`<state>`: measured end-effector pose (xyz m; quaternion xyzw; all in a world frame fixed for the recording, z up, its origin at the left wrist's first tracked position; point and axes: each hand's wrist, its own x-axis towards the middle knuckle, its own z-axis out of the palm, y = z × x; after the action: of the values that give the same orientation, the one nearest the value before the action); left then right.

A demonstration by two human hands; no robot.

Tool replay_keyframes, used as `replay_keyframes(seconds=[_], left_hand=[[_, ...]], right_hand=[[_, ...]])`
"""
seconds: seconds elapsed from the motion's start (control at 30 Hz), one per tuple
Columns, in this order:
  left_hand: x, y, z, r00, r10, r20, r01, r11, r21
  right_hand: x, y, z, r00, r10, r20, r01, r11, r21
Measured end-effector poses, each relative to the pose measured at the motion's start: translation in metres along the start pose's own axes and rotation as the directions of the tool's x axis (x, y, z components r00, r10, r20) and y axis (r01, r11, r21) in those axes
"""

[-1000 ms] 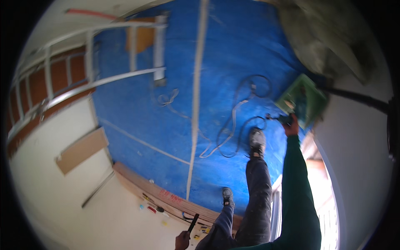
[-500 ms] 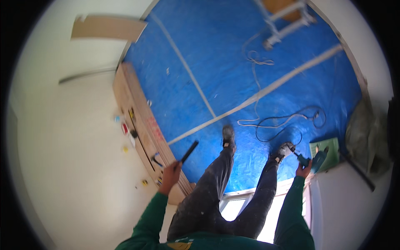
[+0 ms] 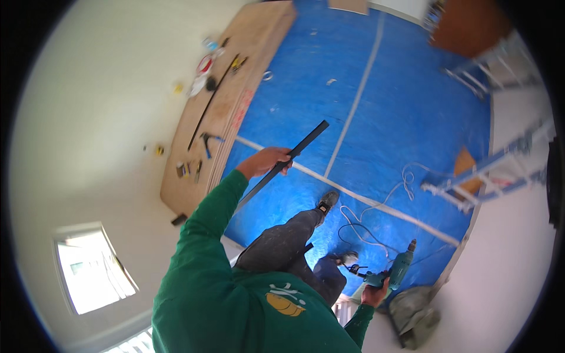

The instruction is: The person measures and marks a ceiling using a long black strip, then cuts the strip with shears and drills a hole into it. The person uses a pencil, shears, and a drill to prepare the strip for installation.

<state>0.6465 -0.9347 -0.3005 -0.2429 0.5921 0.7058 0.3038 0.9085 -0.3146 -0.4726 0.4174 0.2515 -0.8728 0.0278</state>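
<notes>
My left hand (image 3: 269, 162) is closed around a long, flat black strip (image 3: 310, 137), held slanting above the blue sheet. The strip's far end points up and to the right; its lower end runs down beside my left leg. At the lower right, my right hand (image 3: 375, 293) grips the handle of a teal power drill (image 3: 401, 268). The drill's chuck points away from me, over the sheet, and touches nothing that I can see. A dark cord lies close to the drill's handle.
Blue sheeting (image 3: 294, 200) covers the floor, with a loosely looped cord (image 3: 376, 206). Stacked boards (image 3: 182, 138) on the left carry pliers (image 3: 198, 170), a blue-handled tool (image 3: 207, 144) and another black strip (image 3: 212, 100). A ladder (image 3: 500, 170) stands right; a grey-green bag (image 3: 412, 317) lies below.
My view has turned, bringing a window and more of the stacked boards into sight. The left hand has raised the strip and reaches farther forward. The drill now points away from me.
</notes>
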Motion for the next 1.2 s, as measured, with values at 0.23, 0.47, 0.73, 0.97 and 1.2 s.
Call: replay_keyframes(seconds=[0.23, 0.47, 0.73, 0.97, 1.2], left_hand=[[-0.126, -0.057, -0.106, 0.942, 0.095, -0.322, -0.157, 0.972, -0.173], [-0.254, -0.172, -0.129, 0.780, 0.100, -0.618, -0.356, 0.883, -0.307], [-0.335, -0.208, -0.193, 0.725, 0.117, -0.679, -0.434, 0.843, -0.318], [-0.352, -0.186, -0.293, 0.761, 0.137, -0.634, -0.415, 0.854, -0.314], [-0.295, -0.172, -0.420, 0.797, 0.096, -0.596, -0.361, 0.867, -0.344]], right_hand=[[-0.044, -0.015, 0.192, 0.819, 0.366, 0.441, -0.242, 0.918, -0.313], [-0.102, 0.002, 0.309, 0.301, 0.578, 0.759, -0.170, 0.815, -0.554], [-0.100, 0.101, 0.389, 0.384, 0.733, 0.561, -0.049, 0.623, -0.781], [-0.095, 0.223, 0.469, 0.515, 0.749, 0.418, 0.116, 0.422, -0.899], [-0.092, 0.303, 0.536, 0.565, 0.725, 0.394, 0.178, 0.359, -0.916]])
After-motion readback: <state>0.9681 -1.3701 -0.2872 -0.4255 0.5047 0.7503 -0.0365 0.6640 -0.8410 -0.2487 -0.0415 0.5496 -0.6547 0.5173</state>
